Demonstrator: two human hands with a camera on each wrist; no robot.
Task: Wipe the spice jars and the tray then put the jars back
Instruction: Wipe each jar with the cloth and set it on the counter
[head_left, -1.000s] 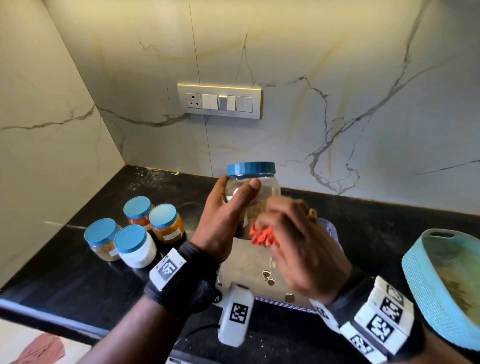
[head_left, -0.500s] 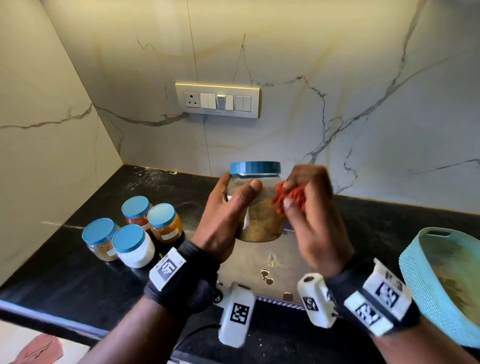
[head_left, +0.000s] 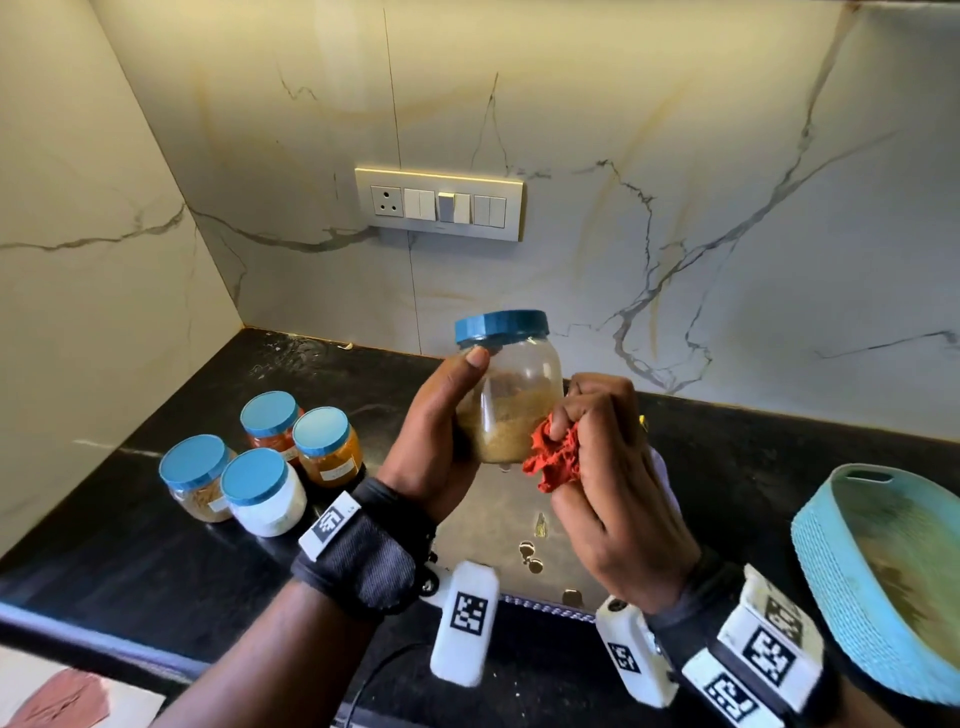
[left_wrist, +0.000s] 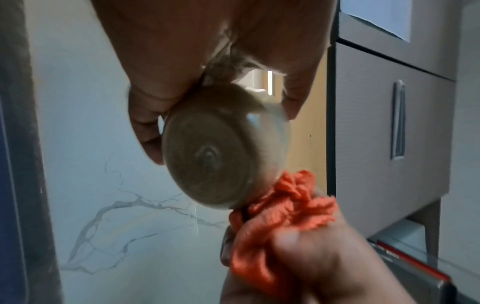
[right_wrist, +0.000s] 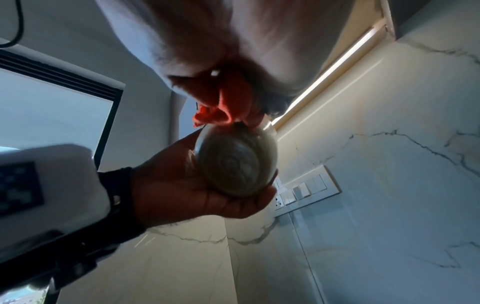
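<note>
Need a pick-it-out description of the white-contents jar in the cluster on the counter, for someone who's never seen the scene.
Start at the black countertop where it meets the marble corner on the left. Four blue-lidded jars stand there in a tight group. The white jar is at the front right of it, nearest the left hand; it alone holds white powder, while its neighbours hold brown, red or orange-yellow spice.

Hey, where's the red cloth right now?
In the head view, the red cloth is bunched in the right hand, pressed against the lower right side of the jar that the left hand holds above the counter.
</note>
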